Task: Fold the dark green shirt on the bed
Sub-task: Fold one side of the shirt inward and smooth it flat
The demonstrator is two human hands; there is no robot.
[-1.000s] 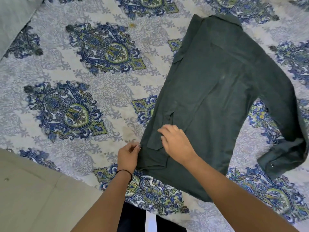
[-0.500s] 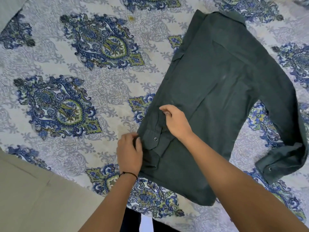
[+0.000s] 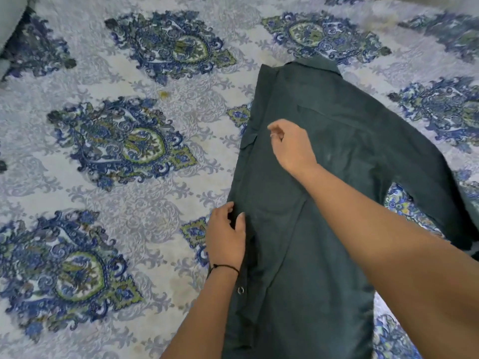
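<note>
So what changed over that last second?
The right hand moved up the dark green shirt toward its collar. The left hand kept gripping the folded edge; the outstretched sleeve still lies unfolded on the bed.

Grey fabric (image 3: 10, 22) lies at the top-left corner.

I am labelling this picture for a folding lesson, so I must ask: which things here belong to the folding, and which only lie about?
Belong to the job:
dark green shirt; left hand, pinching the shirt's left edge; right hand, over its chest; bed sheet beneath.

Just there:
black wrist thread; yellowish stain on the sheet.
</note>
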